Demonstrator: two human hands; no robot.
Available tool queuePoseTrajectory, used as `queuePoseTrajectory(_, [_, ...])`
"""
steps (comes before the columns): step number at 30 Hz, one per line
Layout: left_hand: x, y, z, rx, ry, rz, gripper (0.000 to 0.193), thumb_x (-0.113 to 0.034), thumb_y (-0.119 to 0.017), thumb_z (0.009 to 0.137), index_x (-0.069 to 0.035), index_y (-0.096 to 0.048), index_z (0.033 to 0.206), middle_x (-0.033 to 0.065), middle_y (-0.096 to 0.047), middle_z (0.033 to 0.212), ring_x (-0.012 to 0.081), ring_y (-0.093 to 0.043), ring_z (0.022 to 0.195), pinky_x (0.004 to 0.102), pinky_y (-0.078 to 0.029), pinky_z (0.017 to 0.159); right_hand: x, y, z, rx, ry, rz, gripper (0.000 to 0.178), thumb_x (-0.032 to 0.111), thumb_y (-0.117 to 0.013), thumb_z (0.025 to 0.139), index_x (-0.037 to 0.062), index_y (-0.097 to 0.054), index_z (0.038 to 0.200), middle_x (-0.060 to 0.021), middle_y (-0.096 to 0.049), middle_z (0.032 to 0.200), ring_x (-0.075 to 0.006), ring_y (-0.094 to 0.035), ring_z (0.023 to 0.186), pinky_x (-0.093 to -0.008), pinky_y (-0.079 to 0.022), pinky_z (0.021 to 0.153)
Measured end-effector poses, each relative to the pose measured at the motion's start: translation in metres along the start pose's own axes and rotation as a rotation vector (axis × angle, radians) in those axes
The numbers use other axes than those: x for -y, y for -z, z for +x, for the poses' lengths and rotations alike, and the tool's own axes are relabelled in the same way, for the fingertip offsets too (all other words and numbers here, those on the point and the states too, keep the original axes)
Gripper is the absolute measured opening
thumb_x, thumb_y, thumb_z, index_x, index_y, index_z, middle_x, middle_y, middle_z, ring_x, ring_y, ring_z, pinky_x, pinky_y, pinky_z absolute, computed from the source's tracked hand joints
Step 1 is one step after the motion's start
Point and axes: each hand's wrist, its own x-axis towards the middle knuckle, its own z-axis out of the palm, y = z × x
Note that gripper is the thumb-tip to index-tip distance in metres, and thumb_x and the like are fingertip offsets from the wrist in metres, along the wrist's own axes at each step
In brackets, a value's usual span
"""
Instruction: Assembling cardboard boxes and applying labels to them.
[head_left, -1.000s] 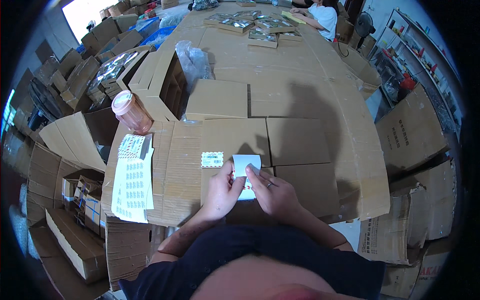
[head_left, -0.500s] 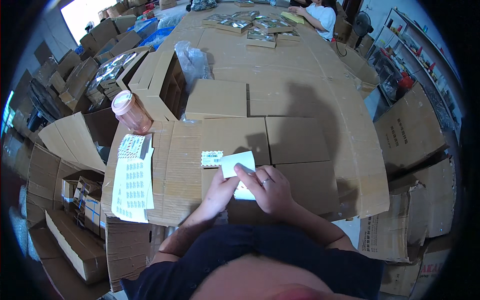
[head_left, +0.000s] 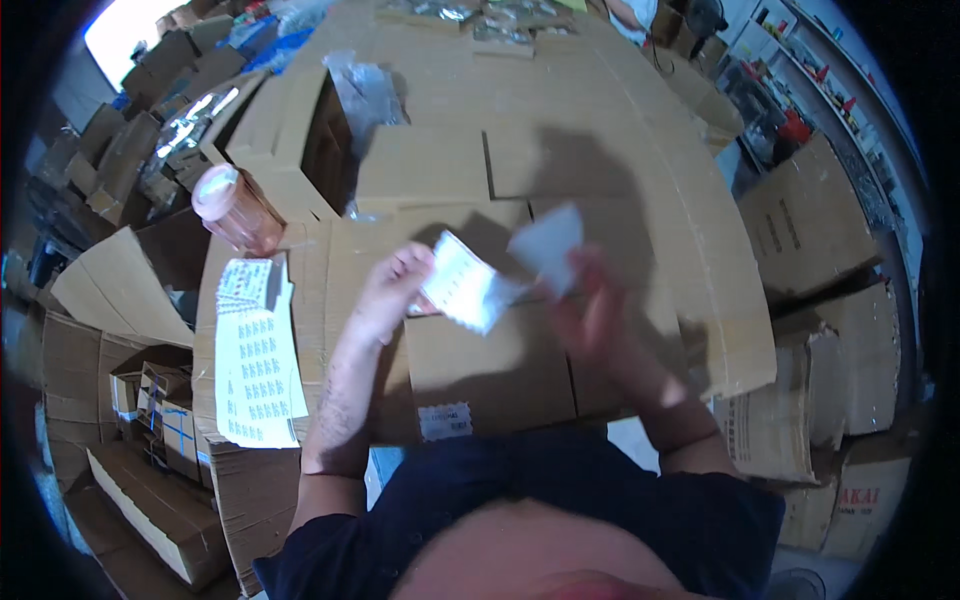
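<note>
My left hand [head_left: 392, 290] pinches a white printed label [head_left: 462, 283] with a scalloped edge, above the flat cardboard boxes. To its right, my right hand [head_left: 592, 308] is smeared by motion, its fingers closed on a pale, plain piece of paper [head_left: 550, 245]. The two papers are close together; blur hides whether they touch. Beneath them lie several closed brown boxes side by side, among them the near-left box [head_left: 490, 370]. A small printed label [head_left: 445, 421] lies on that box near its front edge.
On the left are a stack of printed label sheets [head_left: 257, 360] and a pink lidded cup [head_left: 238, 212]. An open-sided carton [head_left: 285, 140] and clear plastic bags [head_left: 362, 90] stand beyond. Several packed boxes [head_left: 503, 38] lie at the table's far end. Large cartons flank the table.
My hands have parted from their joint hold on the paper. The left has moved left and up with the label, the right to the right with the pale paper. The view has tilted down.
</note>
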Motion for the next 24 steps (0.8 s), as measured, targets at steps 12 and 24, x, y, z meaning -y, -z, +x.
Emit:
queuePoseTrajectory(12, [0.006, 0.039, 0.018, -0.369, -0.030, -0.173, 0.018, -0.024, -0.055, 0.099, -0.007, -0.061, 0.099, -0.0003, -0.064, 0.077, 0.0056, -0.053, 0.058, 0.0185, -0.042, 0.052, -0.123, 0.038, -0.026, 0.464, -0.827, 0.535, 0.085, 0.001, -0.064, 0.088, 0.0177, -0.015, 0.155, -0.0014, -0.056, 0.092, -0.0063, -0.052, 0.083, -0.0219, -0.044, 0.076])
queuePoseTrajectory(24, [0.016, 0.045, 0.016, -0.429, 0.031, -0.149, 0.018, -0.024, -0.058, 0.098, -0.007, -0.062, 0.103, -0.0007, -0.064, 0.078, 0.0053, -0.052, 0.058, 0.0178, -0.038, 0.050, -0.127, 0.039, -0.037, 0.448, -0.817, 0.529, 0.084, 0.001, -0.064, 0.089, 0.0199, -0.015, 0.155, -0.0017, -0.055, 0.091, -0.0069, -0.052, 0.082, -0.0222, -0.045, 0.076])
